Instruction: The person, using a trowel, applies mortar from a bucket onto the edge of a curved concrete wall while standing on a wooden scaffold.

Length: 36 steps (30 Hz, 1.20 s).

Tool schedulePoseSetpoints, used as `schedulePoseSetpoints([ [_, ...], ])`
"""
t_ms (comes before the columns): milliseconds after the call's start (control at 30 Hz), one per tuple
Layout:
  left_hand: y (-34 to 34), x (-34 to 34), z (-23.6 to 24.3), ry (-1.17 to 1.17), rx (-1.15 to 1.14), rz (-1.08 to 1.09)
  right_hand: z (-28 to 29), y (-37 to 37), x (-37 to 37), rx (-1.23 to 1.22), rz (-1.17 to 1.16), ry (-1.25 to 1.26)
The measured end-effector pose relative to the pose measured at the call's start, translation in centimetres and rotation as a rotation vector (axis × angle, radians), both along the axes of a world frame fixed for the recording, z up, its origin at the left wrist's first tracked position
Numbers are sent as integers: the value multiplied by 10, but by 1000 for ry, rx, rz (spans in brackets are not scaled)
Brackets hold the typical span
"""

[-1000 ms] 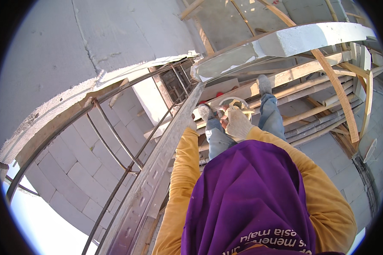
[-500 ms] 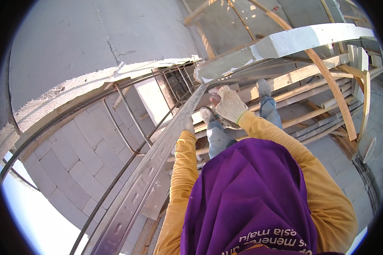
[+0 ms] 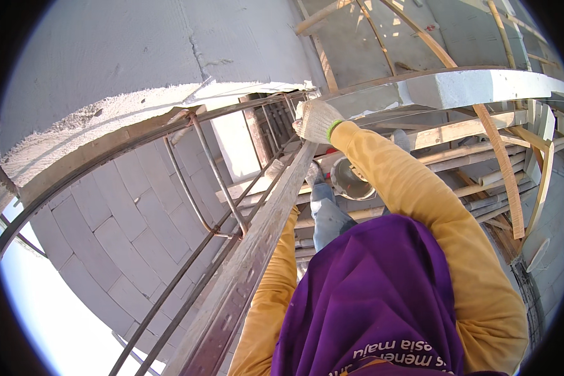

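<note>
My right hand [image 3: 316, 119], in a knitted glove, is raised at the concrete ledge's corner, just above the top end of a long perforated metal bar [image 3: 250, 282]. Its fingers are curled; what they hold is hidden. My left arm [image 3: 281, 263] reaches up alongside the bar, and that hand is mostly hidden behind it. Beyond the bar's upper end, a bucket [image 3: 351, 178] with pale grey material sits by my legs [image 3: 323, 213], partly covered by my right sleeve.
Steel rods [image 3: 232, 188] run along the left, over block masonry [image 3: 119, 225]. A white concrete beam [image 3: 457, 88] arcs across the upper right. Timber planks and poles [image 3: 476, 150] lie under my feet, with a curved wooden batten [image 3: 501, 163] at the right. A grey wall [image 3: 106, 50] fills the upper left.
My right hand has risen from beside my legs to the corner by the bar's top, uncovering the bucket. The view has shifted slightly, putting the surroundings lower and farther right.
</note>
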<state>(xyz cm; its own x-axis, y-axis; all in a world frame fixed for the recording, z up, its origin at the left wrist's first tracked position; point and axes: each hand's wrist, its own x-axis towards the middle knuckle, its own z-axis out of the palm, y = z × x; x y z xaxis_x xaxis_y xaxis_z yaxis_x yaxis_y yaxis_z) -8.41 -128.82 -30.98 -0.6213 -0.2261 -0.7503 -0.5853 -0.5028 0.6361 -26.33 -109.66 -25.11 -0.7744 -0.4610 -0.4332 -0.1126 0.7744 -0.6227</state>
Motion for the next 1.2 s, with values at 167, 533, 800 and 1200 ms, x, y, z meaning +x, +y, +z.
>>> schedulePoseSetpoints([
  [167,2,4,1,-13,25,31,-21,-3,4,-40,22,64],
  [533,8,11,0,-25,73,82,-21,-1,-4,-144,-27,0],
  [800,13,14,-3,-19,112,124,-27,-4,2,-250,-138,-8],
  [1200,17,21,-4,-8,164,153,-29,-2,-2,-238,-67,65],
])
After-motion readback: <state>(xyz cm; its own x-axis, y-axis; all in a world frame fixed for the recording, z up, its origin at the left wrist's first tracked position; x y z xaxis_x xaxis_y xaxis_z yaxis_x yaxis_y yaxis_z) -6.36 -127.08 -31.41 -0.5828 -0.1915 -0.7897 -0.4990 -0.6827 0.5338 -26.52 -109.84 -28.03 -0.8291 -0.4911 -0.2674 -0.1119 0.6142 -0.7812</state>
